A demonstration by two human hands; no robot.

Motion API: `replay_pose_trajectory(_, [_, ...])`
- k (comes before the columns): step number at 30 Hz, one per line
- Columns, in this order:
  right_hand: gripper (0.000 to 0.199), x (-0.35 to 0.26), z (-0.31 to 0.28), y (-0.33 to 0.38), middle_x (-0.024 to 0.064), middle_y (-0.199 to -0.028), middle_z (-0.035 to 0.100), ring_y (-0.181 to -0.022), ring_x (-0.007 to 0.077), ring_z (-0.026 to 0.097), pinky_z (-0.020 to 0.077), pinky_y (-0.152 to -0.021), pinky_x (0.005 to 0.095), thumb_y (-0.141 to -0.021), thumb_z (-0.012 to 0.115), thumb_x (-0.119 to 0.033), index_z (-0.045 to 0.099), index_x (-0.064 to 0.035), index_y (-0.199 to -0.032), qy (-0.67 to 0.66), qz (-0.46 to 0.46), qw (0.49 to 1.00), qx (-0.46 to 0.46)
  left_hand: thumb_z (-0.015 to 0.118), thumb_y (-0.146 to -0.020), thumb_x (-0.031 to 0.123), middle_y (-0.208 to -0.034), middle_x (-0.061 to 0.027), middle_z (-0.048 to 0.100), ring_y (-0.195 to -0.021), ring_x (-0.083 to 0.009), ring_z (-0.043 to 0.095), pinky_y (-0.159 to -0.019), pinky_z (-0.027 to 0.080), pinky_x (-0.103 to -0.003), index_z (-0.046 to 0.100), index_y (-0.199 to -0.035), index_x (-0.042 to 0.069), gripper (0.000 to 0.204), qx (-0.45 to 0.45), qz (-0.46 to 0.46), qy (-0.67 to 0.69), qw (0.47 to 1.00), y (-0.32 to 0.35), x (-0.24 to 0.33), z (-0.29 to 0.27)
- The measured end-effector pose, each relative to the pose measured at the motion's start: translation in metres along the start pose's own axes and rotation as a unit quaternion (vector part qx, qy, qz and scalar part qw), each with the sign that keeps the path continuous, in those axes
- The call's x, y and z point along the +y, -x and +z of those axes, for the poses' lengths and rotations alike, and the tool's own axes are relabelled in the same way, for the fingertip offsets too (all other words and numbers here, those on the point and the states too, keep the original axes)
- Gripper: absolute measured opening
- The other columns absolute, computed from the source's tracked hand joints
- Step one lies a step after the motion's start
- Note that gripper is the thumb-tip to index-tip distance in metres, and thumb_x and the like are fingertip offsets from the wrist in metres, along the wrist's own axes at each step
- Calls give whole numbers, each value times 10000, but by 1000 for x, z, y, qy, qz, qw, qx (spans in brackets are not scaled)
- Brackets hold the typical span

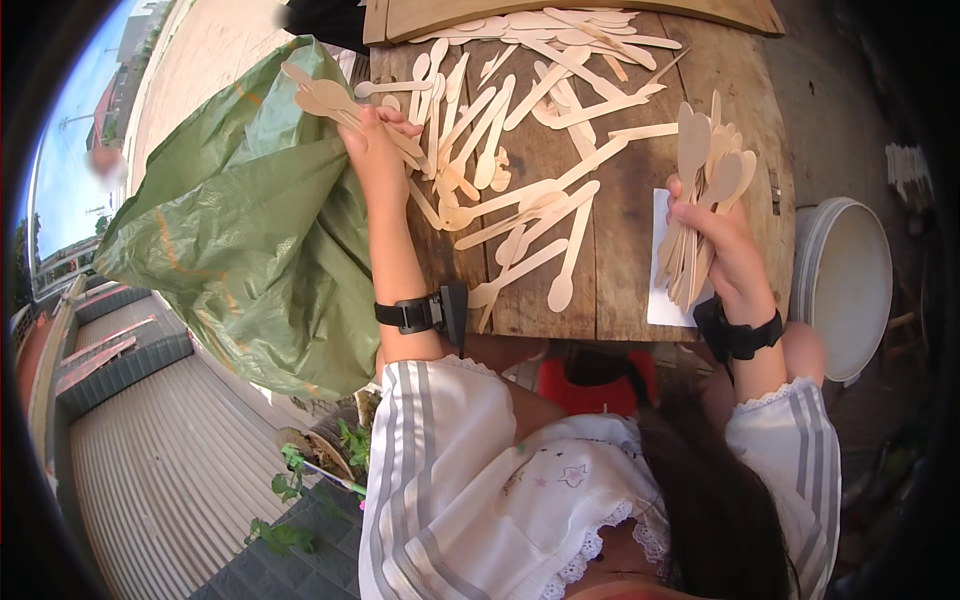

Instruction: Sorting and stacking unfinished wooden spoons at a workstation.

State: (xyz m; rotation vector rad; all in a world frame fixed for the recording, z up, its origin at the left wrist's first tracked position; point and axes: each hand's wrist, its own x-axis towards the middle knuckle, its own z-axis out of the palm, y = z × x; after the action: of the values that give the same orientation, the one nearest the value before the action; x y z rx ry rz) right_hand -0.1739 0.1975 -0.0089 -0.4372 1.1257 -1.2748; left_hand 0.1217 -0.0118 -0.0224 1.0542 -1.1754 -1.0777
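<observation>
In my left hand, over the table's left edge, a few wooden spoons are gripped, their bowls pointing up and left toward a green woven sack. My right hand closes round a thick bunch of wooden spoons, bowls up, near the table's right edge. Beneath that hand lies a white sheet, partly hidden by it. Many loose wooden spoons are scattered over the worn wooden table between my hands, some overlapping. A broken wooden piece lies among them.
A curved wooden board borders the table's far side, with more spoons heaped before it. At the right stands a white bucket. A red object shows under the near edge. Green plants grow at the lower left.
</observation>
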Motion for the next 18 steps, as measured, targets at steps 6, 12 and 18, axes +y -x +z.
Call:
replay_pose_trajectory(6, [374, 2, -2, 0, 11, -986, 572, -888, 90, 529, 424, -778, 236, -765, 635, -22, 501, -35, -1114, -5, -7, 1000, 8, 604, -842, 262, -843, -161, 644, -724, -329, 614, -659, 470, -397, 601, -923, 49, 228, -14, 18, -545, 838, -6, -6, 0])
replay_pose_trajectory(12, [385, -2, 4, 0, 16, -988, 574, -883, 92, 527, 423, -779, 235, -759, 627, -13, 492, -29, -1120, -14, -18, 1000, 4, 649, -798, 365, -761, -149, 651, -730, -311, 631, -676, 473, -392, 647, -931, 61, 331, -69, -47, -618, 782, -5, -6, 3])
replay_pose_trajectory(18, [418, -2, 9, -1, 13, -952, 557, -796, 98, 524, 437, -716, 237, -754, 640, -45, 459, -32, -1130, 10, -16, 1000, 21, 573, -845, 286, -753, -156, 631, -705, -304, 610, -659, 466, -402, 605, -848, 24, 263, -48, -29, -524, 850, -13, -5, -11])
